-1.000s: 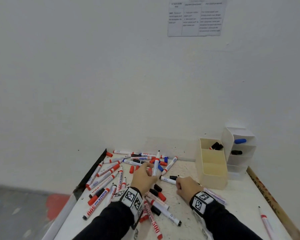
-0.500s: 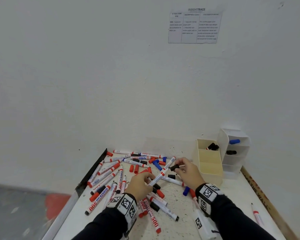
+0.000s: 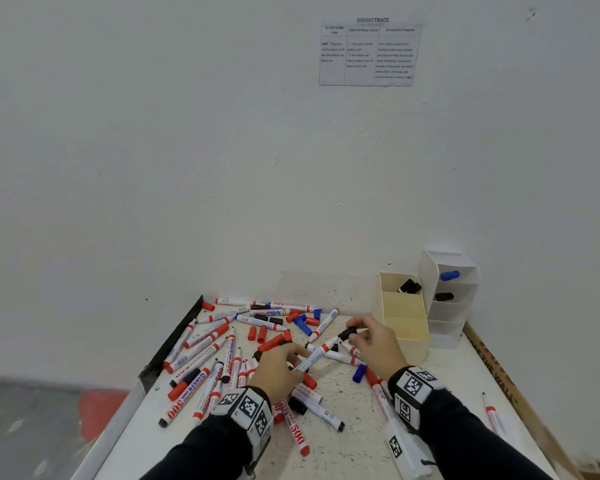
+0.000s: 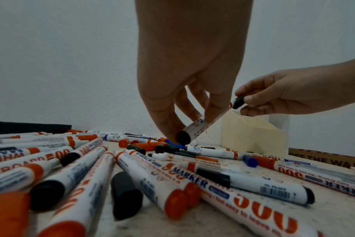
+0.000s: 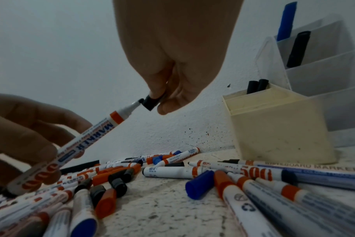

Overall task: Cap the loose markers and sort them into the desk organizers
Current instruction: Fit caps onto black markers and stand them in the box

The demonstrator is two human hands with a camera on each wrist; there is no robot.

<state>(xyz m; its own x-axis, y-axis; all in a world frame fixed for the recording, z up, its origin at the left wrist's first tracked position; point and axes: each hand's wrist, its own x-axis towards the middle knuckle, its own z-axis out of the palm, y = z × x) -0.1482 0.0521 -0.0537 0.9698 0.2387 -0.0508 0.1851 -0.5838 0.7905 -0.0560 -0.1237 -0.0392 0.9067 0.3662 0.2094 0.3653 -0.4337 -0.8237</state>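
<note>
A white marker point(image 5: 95, 136) with an orange band and bare black tip is held tilted above the scattered pens by the left hand point(image 3: 278, 370), fingers curled round its barrel. A black cap point(image 5: 151, 101), seemingly just short of the tip, is pinched by the right hand point(image 3: 378, 344).

Glossy plastic markers point(image 3: 229, 356); speckled matt tabletop point(image 3: 357, 441)

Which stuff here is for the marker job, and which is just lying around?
For the job:
- marker in left hand
- black cap in right hand
- cream organizer
- white organizer

Just there:
- paper sheet on wall
- cardboard strip
</note>
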